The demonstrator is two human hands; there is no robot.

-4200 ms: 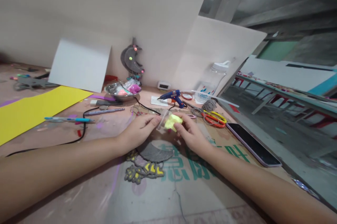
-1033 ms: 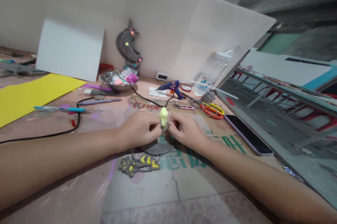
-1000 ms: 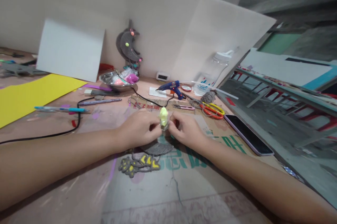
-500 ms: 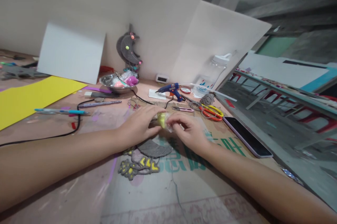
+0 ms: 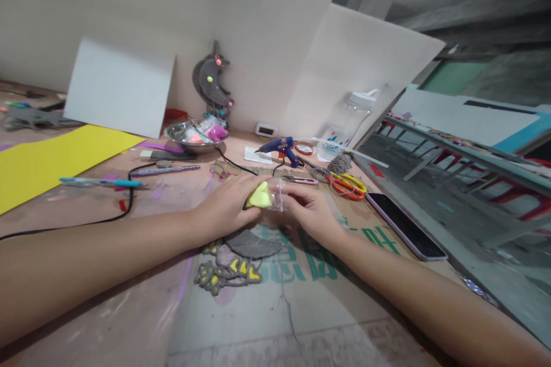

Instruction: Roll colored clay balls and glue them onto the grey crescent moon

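Hidden stuff first: left end of the small clear plastic bag [image 5: 277, 199] is out of sight inside the left hand [image 5: 230, 203], as is part of the fluorescent-yellow soft lump [image 5: 259, 196] in it. Right hand [image 5: 313, 213] fingertips go behind the bag, hard to make out. Top of the flat grey crescent piece [image 5: 253, 245] is covered by the left hand. Both forearms cut off at the frame edges. Scissors with orange and yellow loop handles [image 5: 348, 192]: blades lost among grey yarn [image 5: 340, 163].

Bag is held above the tabletop [image 5: 129, 309], between the hands, just beyond the crescent. Long axis roughly left-right, flat zip edge pointing at the right hand, lump at the left end.

Left hand: half curled, thumb below, fingers over the top, closed round the lump end. Right hand: thumb and fingers nearly together, pinching the zip edge.

Nearby: grey-outlined flower piece with yellow fills [image 5: 244, 270] touching the crescent's near side; blue glue gun [image 5: 279, 147] beyond the hands, apart from both.
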